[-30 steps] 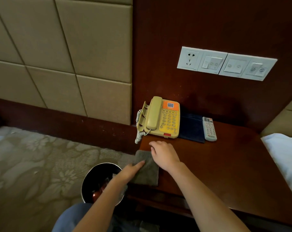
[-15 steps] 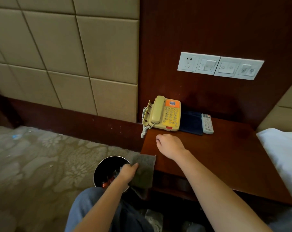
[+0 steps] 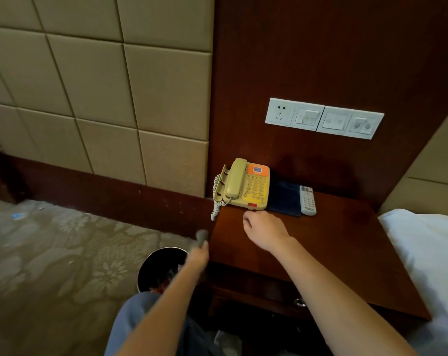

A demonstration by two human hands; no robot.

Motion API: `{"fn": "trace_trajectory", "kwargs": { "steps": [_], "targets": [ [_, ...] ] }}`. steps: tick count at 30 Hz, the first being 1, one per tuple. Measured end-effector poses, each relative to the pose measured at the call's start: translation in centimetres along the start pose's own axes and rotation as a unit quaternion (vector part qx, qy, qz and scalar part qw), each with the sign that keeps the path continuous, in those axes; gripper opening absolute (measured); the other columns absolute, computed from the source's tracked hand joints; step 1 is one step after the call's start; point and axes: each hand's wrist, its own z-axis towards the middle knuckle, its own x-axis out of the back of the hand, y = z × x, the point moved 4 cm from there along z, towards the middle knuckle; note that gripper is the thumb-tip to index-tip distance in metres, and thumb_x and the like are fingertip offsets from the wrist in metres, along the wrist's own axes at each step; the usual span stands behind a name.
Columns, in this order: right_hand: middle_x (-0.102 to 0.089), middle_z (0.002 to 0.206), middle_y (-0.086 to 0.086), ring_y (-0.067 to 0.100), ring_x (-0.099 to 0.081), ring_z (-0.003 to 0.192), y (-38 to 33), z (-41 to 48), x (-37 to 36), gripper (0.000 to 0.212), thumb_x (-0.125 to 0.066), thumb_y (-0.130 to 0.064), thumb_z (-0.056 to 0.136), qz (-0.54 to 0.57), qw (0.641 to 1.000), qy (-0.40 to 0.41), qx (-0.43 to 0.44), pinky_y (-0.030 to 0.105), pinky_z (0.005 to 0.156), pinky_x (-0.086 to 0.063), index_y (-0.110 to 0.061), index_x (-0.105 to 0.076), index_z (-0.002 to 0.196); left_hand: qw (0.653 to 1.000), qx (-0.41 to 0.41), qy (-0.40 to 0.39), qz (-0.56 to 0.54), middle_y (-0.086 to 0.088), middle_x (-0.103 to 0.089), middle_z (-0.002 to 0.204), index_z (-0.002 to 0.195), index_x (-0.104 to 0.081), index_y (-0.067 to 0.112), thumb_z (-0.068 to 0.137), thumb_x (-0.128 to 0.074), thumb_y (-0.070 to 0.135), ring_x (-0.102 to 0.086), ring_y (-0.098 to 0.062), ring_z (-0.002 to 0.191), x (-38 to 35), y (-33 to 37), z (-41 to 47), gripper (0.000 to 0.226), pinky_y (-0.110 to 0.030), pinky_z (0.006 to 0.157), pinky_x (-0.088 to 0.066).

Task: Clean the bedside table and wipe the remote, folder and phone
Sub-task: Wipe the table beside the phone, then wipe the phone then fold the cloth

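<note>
Along the back edge of the bedside table (image 3: 333,242) we note three things in a row. The yellow phone (image 3: 246,186) sits at the back left corner, its coiled cord (image 3: 216,201) hanging over the left edge. The dark folder (image 3: 284,199) lies flat just right of it, touching or nearly touching the phone's side. The white remote (image 3: 307,200) lies on the folder's right margin, pointing toward the wall. A white switch panel (image 3: 324,118) is on the wood wall above them.

Our right hand (image 3: 265,231) is over the table just in front of the phone, fingers curled loosely under, nothing visible in it; we cannot tell whether it touches the wood. Our left hand (image 3: 198,255) is blurred, off the table's left edge, closed around a bunched grey cloth (image 3: 201,236) that sticks up above the fingers.

The front and right parts of the tabletop are bare wood, open from the right hand to the front edge. The white bedding (image 3: 428,253) presses against the right edge. A drawer pull (image 3: 298,302) shows below the front edge.

A round dark bin (image 3: 151,268) stands on the patterned carpet (image 3: 50,253) by the front left corner, under our left forearm; some dark and red items lie inside, too dim to name. Our knee in blue fabric (image 3: 133,312) overlaps the bin's near rim.
</note>
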Motion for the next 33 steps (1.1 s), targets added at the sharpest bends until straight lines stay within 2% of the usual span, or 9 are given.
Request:
{"fn": "trace_trajectory", "kwargs": {
  "steps": [2, 4, 6, 12, 18, 22, 26, 29, 33],
  "targets": [
    [-0.063, 0.107, 0.003, 0.022, -0.06, 0.094, 1.1, -0.5, 0.0, 0.028, -0.036, -0.028, 0.1, -0.011, 1.0, -0.006, -0.001, 0.037, 0.075, -0.052, -0.019, -0.058, 0.115, 0.985, 0.071, -0.024, -0.154, -0.019, -0.056, 0.126, 0.134, -0.046, 0.008, 0.099, -0.029, 0.051, -0.056, -0.036, 0.11, -2.5, -3.6, -0.1, 0.058, -0.047, 0.093, -0.047],
    [-0.064, 0.106, 0.002, 0.021, -0.06, 0.093, 2.5, -0.9, 0.2, 0.027, -0.037, -0.028, 0.1, -0.01, 1.0, -0.01, -0.013, 0.037, 0.076, -0.052, -0.02, -0.059, 0.114, 0.926, 0.141, -0.028, -0.35, -0.02, -0.059, 0.119, 0.128, -0.049, 0.009, 0.098, -0.026, 0.055, -0.059, -0.035, 0.091, -4.2, -5.7, -0.9, 0.06, -0.045, 0.076, -0.049],
    [-0.064, 0.105, 0.002, 0.021, -0.061, 0.093, 3.9, -1.1, 0.3, 0.027, -0.038, -0.028, 0.1, 0.0, 0.999, -0.01, -0.034, 0.038, 0.077, -0.053, -0.02, -0.06, 0.113, 0.876, 0.16, -0.013, -0.454, -0.021, -0.054, 0.13, 0.133, -0.044, 0.008, 0.1, -0.028, 0.05, -0.056, -0.035, 0.095, -5.1, -5.7, -2.1, 0.056, -0.043, 0.072, -0.046],
    [-0.064, 0.103, 0.003, 0.022, -0.06, 0.092, 5.0, -1.6, -0.5, 0.026, -0.037, -0.026, 0.1, -0.014, 0.998, -0.038, -0.053, 0.034, 0.071, -0.047, -0.019, -0.059, 0.11, 0.84, 0.203, 0.004, -0.503, -0.017, -0.039, 0.144, 0.141, -0.035, 0.007, 0.103, -0.03, 0.022, -0.041, -0.036, 0.126, -7.1, -2.0, -5.0, 0.041, -0.05, 0.102, -0.034],
    [-0.06, 0.113, 0.004, 0.022, -0.058, 0.1, 4.1, -1.3, -1.0, 0.029, -0.037, -0.027, 0.101, -0.013, 0.999, -0.034, -0.035, 0.035, 0.078, -0.05, -0.018, -0.057, 0.119, 0.875, 0.204, -0.016, -0.438, -0.018, -0.031, 0.151, 0.147, -0.027, 0.005, 0.101, -0.024, 0.016, -0.03, -0.035, 0.138, -6.7, 2.5, -5.9, 0.047, -0.048, 0.112, -0.026],
    [-0.058, 0.122, 0.003, 0.022, -0.056, 0.11, 3.8, -1.0, -0.5, 0.032, -0.037, -0.03, 0.101, 0.061, 0.997, 0.034, -0.015, 0.037, 0.086, -0.049, -0.021, -0.053, 0.128, 0.805, 0.099, -0.056, -0.582, -0.022, -0.05, 0.133, 0.142, -0.035, 0.007, 0.103, -0.033, 0.027, -0.047, -0.036, 0.125, -5.1, 9.8, -6.3, 0.044, -0.049, 0.107, -0.033],
    [-0.048, 0.137, 0.003, 0.02, -0.046, 0.127, 3.8, -0.3, 1.6, 0.045, -0.047, -0.025, 0.098, 0.157, 0.976, 0.153, -0.008, 0.035, 0.096, -0.046, -0.017, -0.038, 0.142, 0.856, 0.044, -0.19, -0.478, -0.018, -0.047, 0.137, 0.139, -0.039, 0.007, 0.102, -0.033, 0.031, -0.048, -0.034, 0.124, -5.4, 15.3, -7.0, 0.044, -0.043, 0.105, -0.036],
    [-0.031, 0.15, 0.005, 0.021, -0.033, 0.136, 4.3, 0.4, 2.9, 0.073, -0.062, -0.025, 0.09, 0.143, 0.962, 0.231, -0.025, 0.038, 0.105, -0.04, -0.018, -0.021, 0.15, 0.908, -0.009, -0.158, -0.389, -0.014, -0.056, 0.117, 0.123, -0.05, 0.007, 0.101, -0.039, 0.026, -0.058, -0.024, 0.089, -5.9, 16.6, -5.4, 0.031, -0.038, 0.083, -0.048],
    [-0.045, 0.139, 0.005, 0.023, -0.046, 0.124, 5.4, 2.4, 1.6, 0.055, -0.062, -0.025, 0.089, 0.177, 0.97, 0.161, -0.04, 0.039, 0.097, -0.047, -0.022, -0.041, 0.14, 0.948, -0.078, -0.169, -0.258, -0.009, -0.059, 0.088, 0.112, -0.055, 0.005, 0.099, -0.045, 0.02, -0.056, -0.019, 0.071, -7.4, 17.1, -3.2, 0.023, -0.029, 0.056, -0.043]
  ]
}}
